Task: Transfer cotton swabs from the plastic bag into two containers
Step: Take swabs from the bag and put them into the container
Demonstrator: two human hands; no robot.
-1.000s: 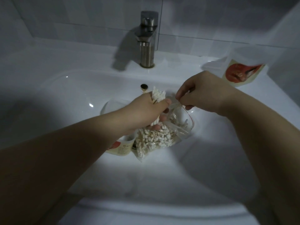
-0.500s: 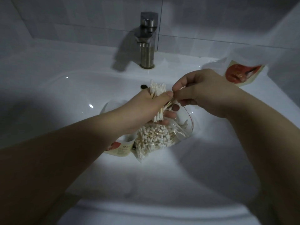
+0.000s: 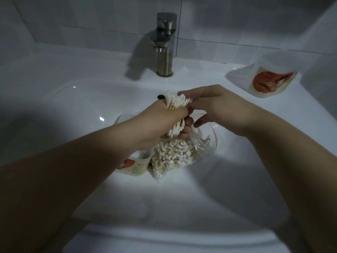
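Head view: the left hand (image 3: 162, 125) grips a bundle of cotton swabs (image 3: 177, 103) above the plastic bag (image 3: 175, 157), which lies full of swabs in the sink (image 3: 73, 106). The right hand (image 3: 215, 105), fingers relaxed, touches the bundle tips. Both the near container (image 3: 133, 168) and the far-right container (image 3: 269, 83) carry red labels, writing unreadable.

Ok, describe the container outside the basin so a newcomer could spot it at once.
Start at the faucet and follow the sink ledge rightwards to the corner. The clear container with a red and cream label sits there. Its lookalike, the second container, is down in the basin beside the plastic bag; this one is up on the ledge, alone.
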